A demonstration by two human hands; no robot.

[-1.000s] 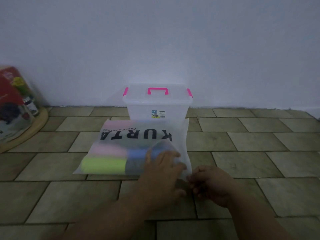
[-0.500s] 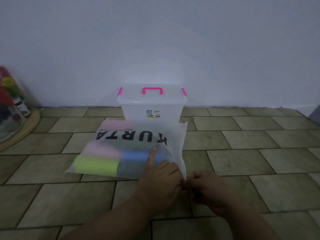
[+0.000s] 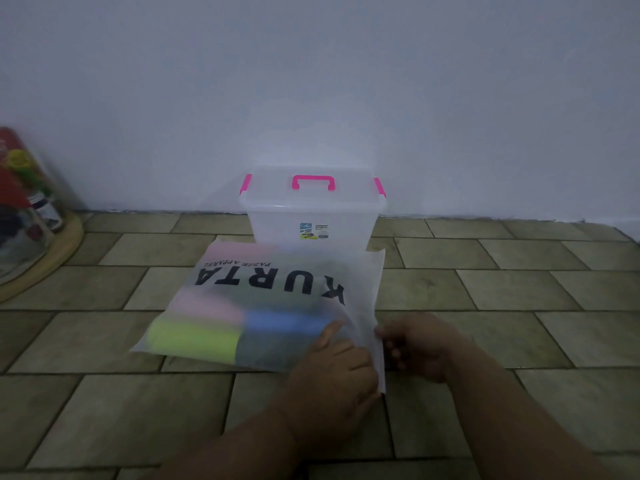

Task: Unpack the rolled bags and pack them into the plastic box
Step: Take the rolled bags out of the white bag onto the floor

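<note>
A frosted white pouch [image 3: 277, 285] printed "KURTA" lies on the tiled floor in front of me. Through it show rolled bags: a yellow-green roll [image 3: 192, 341], a pink roll [image 3: 211, 306], a blue roll [image 3: 284, 323] and a dark one below the blue. My left hand [image 3: 332, 372] pinches the pouch's near right corner, index finger resting on the pouch. My right hand [image 3: 415, 344] grips the pouch's right edge from the other side. Behind the pouch stands the clear plastic box [image 3: 311, 220], lid on, with a pink handle and pink clips.
A white wall runs just behind the box. At the far left a clear dome cover with colourful items [image 3: 20, 202] sits on a round wooden base [image 3: 52, 261]. Olive floor tiles [image 3: 519, 289] stretch to the right of the pouch.
The view has shifted slightly. Both hands stay at the pouch's right corner; the right edge of the pouch is now pulled up and apart between them.
</note>
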